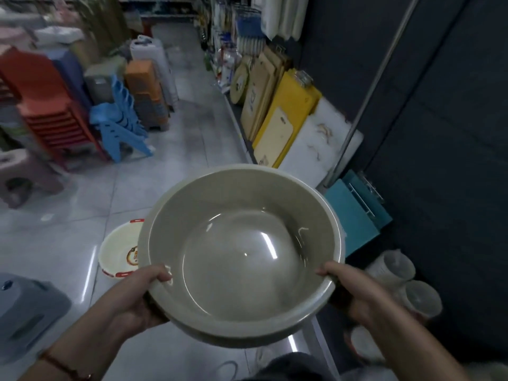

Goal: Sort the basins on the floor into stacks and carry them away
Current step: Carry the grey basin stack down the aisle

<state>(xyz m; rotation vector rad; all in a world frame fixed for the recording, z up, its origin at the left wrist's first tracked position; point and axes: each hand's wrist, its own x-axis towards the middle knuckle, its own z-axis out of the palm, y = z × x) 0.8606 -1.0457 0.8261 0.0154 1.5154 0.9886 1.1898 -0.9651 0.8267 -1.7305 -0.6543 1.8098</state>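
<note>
Gripping a large grey basin (242, 254) by its near rim, a person stands in a shop aisle with both hands closed on it: the left hand (140, 295) clamps the near-left edge with the thumb over the lip, the right hand (354, 295) the near-right edge. The basin is held level and well above the floor (178, 171), its round mouth up; a second rim showing just beneath suggests a stack of at least two. The relation that matters lies low and to the left: a cream basin with red handles (121, 251) sits on the tiles, partly hidden behind the held basin's left edge and nearer the left hand. Reaching it would likely mean lowering toward that side.
</note>
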